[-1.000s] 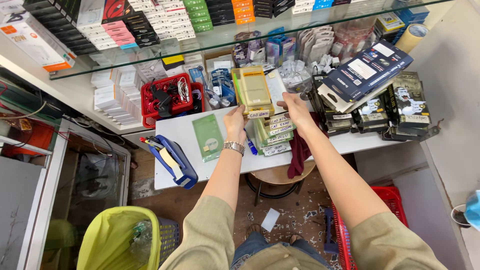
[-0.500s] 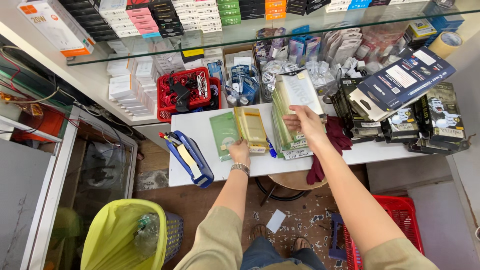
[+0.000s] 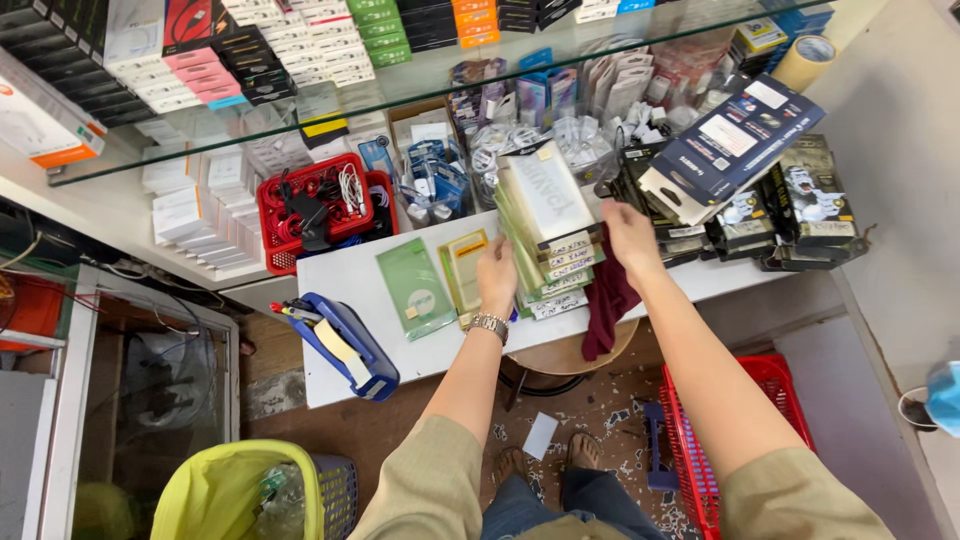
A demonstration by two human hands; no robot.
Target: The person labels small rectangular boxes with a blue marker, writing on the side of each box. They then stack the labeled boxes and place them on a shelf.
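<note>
Left hand (image 3: 497, 272): laid palm-down on a yellow packet (image 3: 464, 268) flat on the white counter (image 3: 350, 285); fingers spread loosely, closed on nothing. A metal watch (image 3: 489, 324) is worn at the wrist.

Right hand (image 3: 630, 235): set against the right edge of the packet stack (image 3: 545, 240), fingers curled at its side; whether the stack is actually gripped cannot be told.

Packet stack: flat greenish packets, leaned up on edge and fanned at counter centre, white labels shown along the lower ends; a pale packet faces outward on top.

Green packet (image 3: 415, 287): flat on the counter, just left of the yellow one, apart from the hands.

Maroon cloth (image 3: 607, 300): draped over the counter's front edge, below the right hand.

Tape dispenser (image 3: 340, 340): blue, at the counter's front left corner — well apart from the hands.

Red basket (image 3: 315, 205): behind the counter's left end, cables inside.

Dark boxes (image 3: 790, 205): stacked at the right end, a blue box (image 3: 735, 145) leaned over them.

Glass shelf (image 3: 420, 80): above, small boxes in rows.

Floor: bin with yellow liner (image 3: 235, 490) at left, red crate (image 3: 735, 440) at right — paper scraps between.
</note>
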